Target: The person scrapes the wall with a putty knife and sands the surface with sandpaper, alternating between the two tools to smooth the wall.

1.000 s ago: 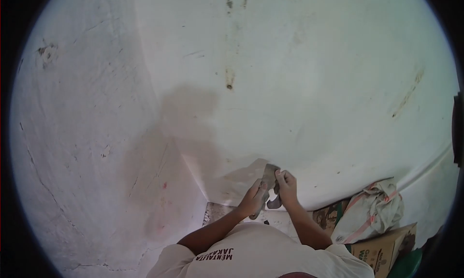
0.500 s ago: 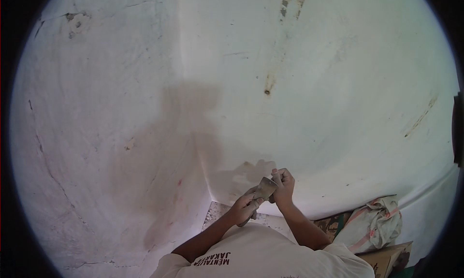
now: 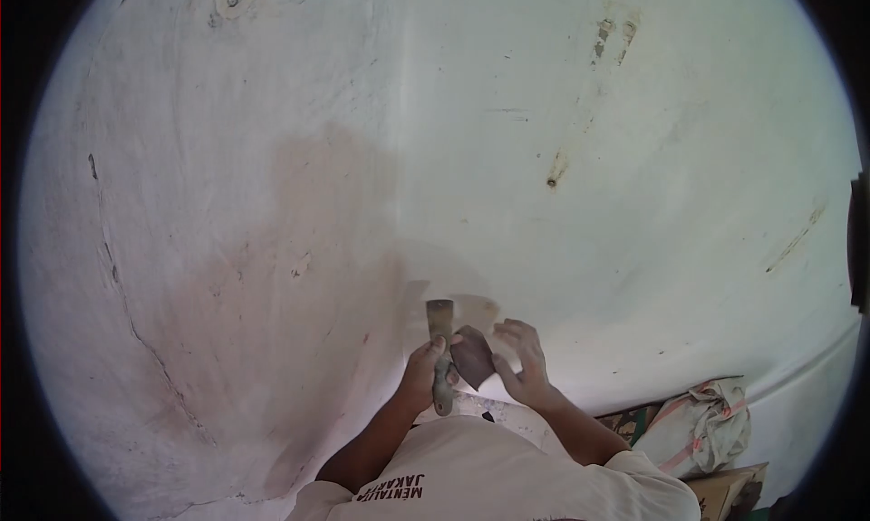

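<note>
My left hand (image 3: pixel 420 372) grips a putty knife (image 3: pixel 441 320), its worn blade pointing up and its handle running down through the fingers. Beside the knife, against the fingers of that same hand, is a dark brown folded sheet (image 3: pixel 474 359) that looks like sandpaper. My right hand (image 3: pixel 527 365) is open just right of the sheet, fingers apart and slightly blurred, with the thumb near the sheet's edge. Both hands are in front of my chest, close to the corner of the walls.
Two whitish walls meet ahead. The left wall (image 3: pixel 217 186) has a long crack; the right wall (image 3: pixel 652 204) shows rusty streaks and small holes. At the lower right lie a grey sack (image 3: pixel 711 426) with red stripes and a cardboard box (image 3: pixel 720 492). Speckled flooring (image 3: pixel 507 414) shows below my hands.
The putty knife has turned from tilted to upright and moved left with my left hand. My right hand has opened from a closed grip. The brown sheet now shows clearly. The view has swung left.
</note>
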